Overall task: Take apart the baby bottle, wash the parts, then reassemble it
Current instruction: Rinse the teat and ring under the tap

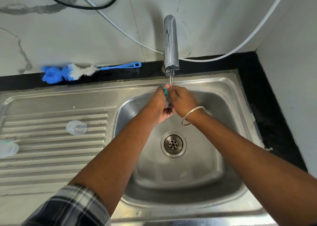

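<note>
Both hands meet over the sink basin (pixel 228 116) under a thin stream of water from the tap (pixel 171 44). Between them is a teal bottle ring (pixel 165 92) with a clear piece (pixel 169 105) below it, mostly hidden by fingers. My left hand (pixel 157 105) grips the ring from the left. Fingers of my right hand (pixel 182 99) curl onto it from the right. A clear bottle cap (pixel 76 127) lies on the ribbed drainboard (pixel 51 159). Another pale bottle part (pixel 8 149) lies at the drainboard's left edge, cut off by the frame.
A blue and white bottle brush (pixel 72 72) lies on the black counter ledge (pixel 267 92) behind the drainboard. The drain (pixel 173 144) sits in the basin floor below my hands. A white hose (pixel 243 45) and a black cable (pixel 82 6) hang along the marble wall.
</note>
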A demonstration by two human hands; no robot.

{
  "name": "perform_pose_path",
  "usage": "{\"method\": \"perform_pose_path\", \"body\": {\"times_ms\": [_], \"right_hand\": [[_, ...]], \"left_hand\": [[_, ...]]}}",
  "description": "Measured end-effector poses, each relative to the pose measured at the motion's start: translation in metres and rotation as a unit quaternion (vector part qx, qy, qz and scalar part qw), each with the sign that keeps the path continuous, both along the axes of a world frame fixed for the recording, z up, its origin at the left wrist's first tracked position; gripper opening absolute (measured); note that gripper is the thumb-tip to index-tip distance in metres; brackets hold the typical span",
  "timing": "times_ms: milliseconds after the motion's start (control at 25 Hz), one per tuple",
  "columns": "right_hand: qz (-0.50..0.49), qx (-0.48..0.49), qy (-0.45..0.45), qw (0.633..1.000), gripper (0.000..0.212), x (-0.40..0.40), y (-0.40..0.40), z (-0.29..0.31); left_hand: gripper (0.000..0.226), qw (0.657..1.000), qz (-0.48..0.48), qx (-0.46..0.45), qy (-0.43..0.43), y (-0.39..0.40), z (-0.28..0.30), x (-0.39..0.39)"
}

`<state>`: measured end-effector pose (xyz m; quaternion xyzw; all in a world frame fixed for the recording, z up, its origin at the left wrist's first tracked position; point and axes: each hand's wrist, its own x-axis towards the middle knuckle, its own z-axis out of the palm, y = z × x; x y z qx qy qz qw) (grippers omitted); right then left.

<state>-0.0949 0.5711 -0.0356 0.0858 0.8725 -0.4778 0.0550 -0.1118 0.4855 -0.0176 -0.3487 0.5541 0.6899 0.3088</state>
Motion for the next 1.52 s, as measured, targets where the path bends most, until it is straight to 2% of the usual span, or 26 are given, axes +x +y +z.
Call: {"method": "perform_pose_path", "body": {"times_ms": [120,240,280,400,480,560,640,720,800,880,920,960,1040,1120,1160,1240,1320,1360,1400,1440,1480,1520], "right_hand": [[0.112,0.053,0.063,0.99,0.043,-0.007,0.001,-0.009],[0.062,-0.059,0.06,0.995,0.038,-0.014,-0.009,-0.013],[0.048,-0.061,0.07,0.994,0.037,-0.012,-0.012,-0.013],[0.058,-0.008,0.191,0.98,0.025,0.005,0.001,-0.011],[0.054,-0.018,0.24,0.969,0.02,0.009,0.022,-0.011],[-0.003,-0.029,0.182,0.983,0.02,0.008,0.027,-0.011],[-0.064,-0.046,0.103,0.992,0.02,0.008,0.021,-0.012],[-0.104,-0.115,0.042,0.987,0.017,0.009,0.014,-0.014],[-0.149,-0.25,-0.05,0.955,0.01,0.007,0.009,-0.017],[-0.199,-0.353,-0.144,0.903,0.008,0.001,0.004,-0.016],[-0.223,-0.346,-0.164,0.897,0.007,-0.004,0.004,-0.016],[-0.238,-0.29,-0.153,0.914,0.008,-0.01,0.005,-0.014],[-0.234,-0.138,-0.057,0.961,0.01,-0.023,0.009,-0.005],[-0.17,-0.033,0.061,0.983,0.016,-0.035,0.01,0.016],[-0.128,0.009,0.091,0.988,0.022,-0.041,0.009,0.024],[-0.045,0.112,0.093,0.988,0.028,-0.052,0.006,0.037],[0.014,0.188,0.098,0.977,0.027,-0.057,0.006,0.039],[0.019,0.187,0.113,0.976,0.027,-0.056,0.007,0.039],[0.002,0.166,0.122,0.979,0.025,-0.055,0.007,0.036],[-0.035,0.128,0.118,0.984,0.023,-0.055,0.007,0.033],[-0.089,0.073,0.096,0.989,0.018,-0.053,0.006,0.031],[-0.146,-0.001,0.063,0.987,0.014,-0.051,0.005,0.029]], "left_hand": [[0.032,0.996,0.071,0.046,0.043,-0.009,0.002,0.007],[0.038,0.983,0.104,0.037,0.145,-0.006,-0.002,0.017],[0.041,0.98,0.11,0.051,0.156,-0.005,-0.005,0.019],[0.047,0.987,0.064,0.125,0.08,-0.007,-0.004,0.018],[0.049,0.994,-0.017,0.108,0.006,-0.003,-0.001,0.019],[0.049,0.997,-0.05,0.05,-0.002,0.005,-0.004,0.02],[0.042,0.998,-0.025,0.024,0.044,0.01,-0.009,0.02],[0.036,0.997,0.005,0.012,0.079,0.01,-0.014,0.02],[0.036,0.995,0.024,-0.012,0.096,0.006,-0.023,0.022],[0.033,0.986,0.029,-0.054,0.156,0.001,-0.034,0.026],[0.03,0.976,0.017,-0.074,0.202,-0.002,-0.038,0.028],[0.029,0.964,-0.002,-0.092,0.248,-0.006,-0.039,0.029],[0.036,0.939,-0.038,-0.109,0.325,-0.013,-0.038,0.029],[0.044,0.916,-0.062,-0.135,0.372,-0.014,-0.032,0.023],[0.046,0.9,-0.08,-0.176,0.39,-0.013,-0.029,0.02],[0.048,0.841,-0.144,-0.294,0.431,-0.014,-0.023,0.015],[0.05,0.763,-0.218,-0.391,0.466,-0.017,-0.019,0.013],[0.051,0.733,-0.252,-0.421,0.471,-0.019,-0.017,0.015],[0.052,0.718,-0.27,-0.434,0.472,-0.02,-0.017,0.017],[0.051,0.732,-0.267,-0.424,0.462,-0.021,-0.015,0.02],[0.049,0.781,-0.232,-0.383,0.435,-0.022,-0.015,0.023],[0.048,0.846,-0.175,-0.321,0.389,-0.02,-0.013,0.025]]}}
